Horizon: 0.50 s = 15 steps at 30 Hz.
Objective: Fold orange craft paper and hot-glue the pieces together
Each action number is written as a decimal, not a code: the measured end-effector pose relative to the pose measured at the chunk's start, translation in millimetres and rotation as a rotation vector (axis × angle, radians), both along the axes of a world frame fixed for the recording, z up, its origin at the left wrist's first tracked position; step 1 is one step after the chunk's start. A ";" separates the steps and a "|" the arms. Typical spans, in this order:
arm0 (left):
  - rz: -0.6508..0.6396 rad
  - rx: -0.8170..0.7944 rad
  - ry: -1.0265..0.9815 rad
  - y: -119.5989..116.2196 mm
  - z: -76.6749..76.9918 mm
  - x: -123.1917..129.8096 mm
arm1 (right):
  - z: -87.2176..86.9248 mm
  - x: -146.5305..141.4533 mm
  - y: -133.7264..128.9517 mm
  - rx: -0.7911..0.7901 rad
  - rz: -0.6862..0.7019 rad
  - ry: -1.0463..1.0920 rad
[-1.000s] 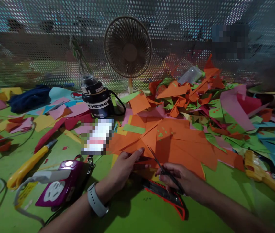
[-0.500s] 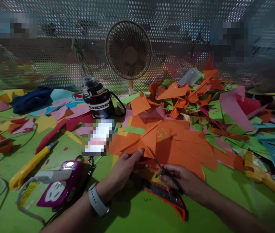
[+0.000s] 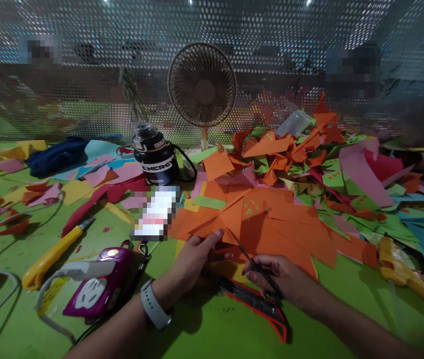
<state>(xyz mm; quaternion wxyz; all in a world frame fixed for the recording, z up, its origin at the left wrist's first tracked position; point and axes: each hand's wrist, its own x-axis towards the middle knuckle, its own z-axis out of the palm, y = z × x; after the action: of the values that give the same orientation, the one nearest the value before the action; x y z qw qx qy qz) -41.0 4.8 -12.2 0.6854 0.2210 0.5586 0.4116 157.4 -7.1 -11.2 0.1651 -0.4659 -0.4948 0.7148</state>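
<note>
Head view: scissors (image 3: 250,260) point forward-left, long axis diagonal.

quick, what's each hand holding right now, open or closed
Left hand: closed, thumb and fingers pinching orange paper.
Right hand: closed around dark scissors, blades pointing toward the paper.

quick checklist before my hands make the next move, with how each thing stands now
1. Scissors held in right hand: ok.
2. Left hand on orange paper: ok, thumb touching it.
3. Left fingers well clear of the scissors' tip: not ok, they look close.
4. Scissors open or shut: cannot tell, the blades are too thin and dark.
5. Table near the hands free of tools: not ok, a red-black tool lies there.
6. Bottle upright: ok.
</note>
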 end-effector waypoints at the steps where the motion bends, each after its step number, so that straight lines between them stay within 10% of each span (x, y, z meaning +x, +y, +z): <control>1: 0.005 0.010 -0.002 0.0 -0.9 -0.1 | -0.9 -0.1 0.0 0.001 -0.005 0.005; 15: -0.047 0.025 -0.032 -2.9 -1.1 2.7 | -4.1 -0.2 -1.3 0.027 -0.029 0.032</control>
<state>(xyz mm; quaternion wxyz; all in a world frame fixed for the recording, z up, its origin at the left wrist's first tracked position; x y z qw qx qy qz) -38.3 1.8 -13.3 0.7009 0.2360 0.5370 0.4058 157.2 -8.3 -15.3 0.1898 -0.4594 -0.4950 0.7127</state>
